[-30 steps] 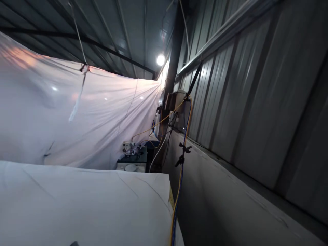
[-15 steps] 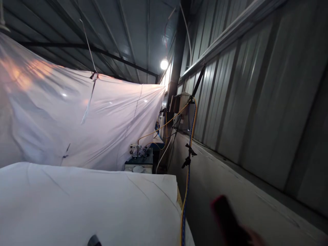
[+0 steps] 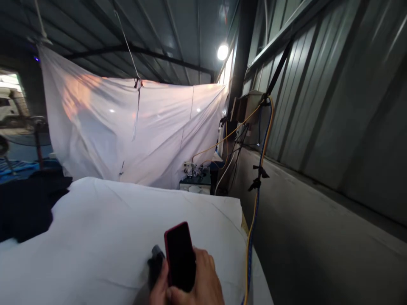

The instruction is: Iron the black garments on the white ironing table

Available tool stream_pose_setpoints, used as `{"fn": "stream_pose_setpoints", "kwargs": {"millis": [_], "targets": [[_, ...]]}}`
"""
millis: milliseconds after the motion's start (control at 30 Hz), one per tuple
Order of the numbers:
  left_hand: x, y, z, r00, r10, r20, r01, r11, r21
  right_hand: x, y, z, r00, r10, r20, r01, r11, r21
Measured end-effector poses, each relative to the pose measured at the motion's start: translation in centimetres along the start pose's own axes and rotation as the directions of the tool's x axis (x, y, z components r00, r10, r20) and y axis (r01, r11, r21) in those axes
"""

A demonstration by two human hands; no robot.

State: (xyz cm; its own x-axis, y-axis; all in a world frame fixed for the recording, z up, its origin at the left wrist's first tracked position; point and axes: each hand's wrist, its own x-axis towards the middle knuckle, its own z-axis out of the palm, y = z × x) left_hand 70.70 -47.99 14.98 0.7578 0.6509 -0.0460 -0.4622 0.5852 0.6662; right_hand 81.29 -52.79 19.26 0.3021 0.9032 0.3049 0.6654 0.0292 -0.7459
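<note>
A smartphone (image 3: 180,256) with a dark screen and a red edge is tilted upright above the white-covered table (image 3: 104,220). My right hand (image 3: 205,281) wraps round its right side and lower end, thumb across the bottom. Against its lower left edge is my left hand (image 3: 160,286), thumb pointing up and closed in at the phone; its other fingers are hidden. Just left of that thumb shows a small black and grey object (image 3: 155,260), blurred, and I cannot tell its kind or whether the left hand touches it.
Dark cloth (image 3: 28,203) lies on the table's left. Yellow and blue cables (image 3: 254,220) hang along its right edge beside the wall (image 3: 302,216). Beyond stand a sewing machine (image 3: 193,169) and a hung white sheet (image 3: 152,123). A lit bulb (image 3: 223,52) hangs above.
The phone has come from the lower right to the middle, over the table. My left hand has come into view at it. The view has turned left and down, bringing in the dark cloth.
</note>
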Motion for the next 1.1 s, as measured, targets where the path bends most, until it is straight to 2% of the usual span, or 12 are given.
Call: {"fn": "stream_pose_setpoints", "kwargs": {"millis": [67, 167, 233, 333, 433, 633, 767, 900, 1000, 1100], "targets": [[0.0, 0.4, -0.4, 1.000, -0.010, -0.013, 0.009, 0.990, -0.138, 0.0, -0.4, -0.7, 0.999, 0.004, 0.054, -0.008, 0.997, 0.082], [0.0, 1.2, 0.2, 0.998, -0.054, 0.043, 0.065, 0.946, -0.317, 0.5, 0.4, -1.6, 0.979, 0.164, 0.119, -0.194, 0.933, 0.304], [0.0, 1.5, 1.2, 0.990, -0.112, 0.083, 0.134, 0.927, -0.351, 0.9, 1.1, -2.1, 0.933, 0.248, 0.262, -0.349, 0.808, 0.475], [0.0, 1.5, 2.7, 0.965, -0.231, 0.128, 0.262, 0.899, -0.352, 1.2, 1.6, -2.8, 0.861, 0.170, 0.479, -0.477, 0.597, 0.645], [0.1, 1.3, 3.5, 0.944, -0.286, 0.162, 0.326, 0.881, -0.343, 1.1, 1.8, -3.1, 0.835, 0.187, 0.518, -0.533, 0.510, 0.675], [-0.1, 1.3, 3.5, 0.901, -0.374, 0.219, 0.427, 0.853, -0.301, 1.3, 2.4, -2.8, 0.785, 0.416, 0.458, -0.619, 0.538, 0.572], [-0.3, 1.6, 3.8, 0.890, -0.408, 0.203, 0.451, 0.852, -0.266, 1.4, 2.2, -3.1, 0.786, 0.414, 0.458, -0.618, 0.532, 0.579], [0.0, 1.9, 4.2, 0.904, -0.371, 0.212, 0.418, 0.873, -0.253, 0.6, 1.8, -3.7, 0.838, 0.365, 0.406, -0.545, 0.602, 0.583], [0.3, 1.8, 4.0, 0.926, -0.321, 0.201, 0.368, 0.887, -0.279, -0.6, 1.6, -4.0, 0.907, 0.291, 0.305, -0.414, 0.755, 0.509], [0.7, 1.4, 4.0, 0.949, -0.261, 0.177, 0.304, 0.907, -0.292, -2.3, 1.9, -3.5, 0.950, 0.283, 0.132, -0.311, 0.900, 0.305]]}}
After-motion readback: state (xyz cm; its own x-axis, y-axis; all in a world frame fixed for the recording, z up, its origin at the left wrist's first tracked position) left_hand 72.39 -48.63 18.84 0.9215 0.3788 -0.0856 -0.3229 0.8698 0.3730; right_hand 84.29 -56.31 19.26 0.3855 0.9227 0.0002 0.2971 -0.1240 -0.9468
